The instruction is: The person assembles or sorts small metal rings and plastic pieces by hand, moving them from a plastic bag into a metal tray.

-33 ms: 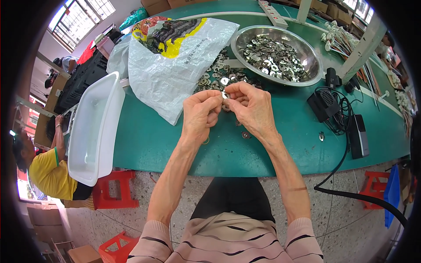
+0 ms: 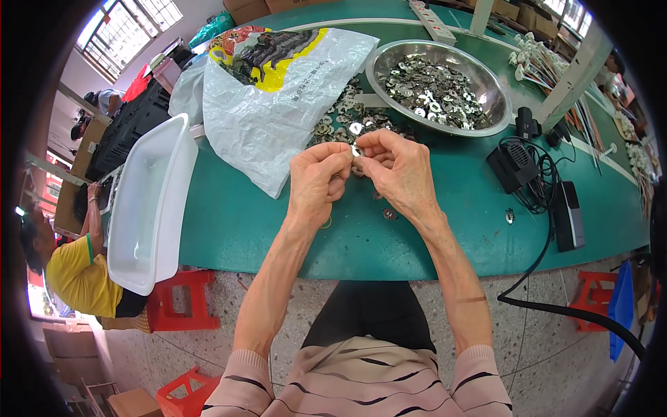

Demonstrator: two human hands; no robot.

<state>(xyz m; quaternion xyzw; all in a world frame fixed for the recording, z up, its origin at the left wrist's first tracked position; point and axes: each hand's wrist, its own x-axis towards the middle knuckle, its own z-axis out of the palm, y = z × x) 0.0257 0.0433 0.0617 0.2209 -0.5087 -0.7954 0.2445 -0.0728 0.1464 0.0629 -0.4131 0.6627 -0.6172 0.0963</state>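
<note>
Over the pile, both of my hands meet at one small shiny metal piece point(image 2: 357, 150) with a rounded end. My left hand point(image 2: 313, 179) is closed, thumb and forefinger pinched at the piece's left edge. From the other side my right hand point(image 2: 404, 175) pinches it between thumb and fingers; the fingertips partly hide its shape. Loose flat metal pieces point(image 2: 340, 124) lie heaped just beyond the hands, partly under a white woven plastic bag point(image 2: 267, 128). A steel bowl point(image 2: 501, 115) full of similar pieces stands behind my right hand.
A white plastic tub point(image 2: 177, 208) sits at the left edge of the green table point(image 2: 236, 240). At right are a black power adapter point(image 2: 513, 167), cables and a black box point(image 2: 568, 215). A co-worker in a yellow shirt point(image 2: 73, 274) sits at far left, near a red stool point(image 2: 182, 302).
</note>
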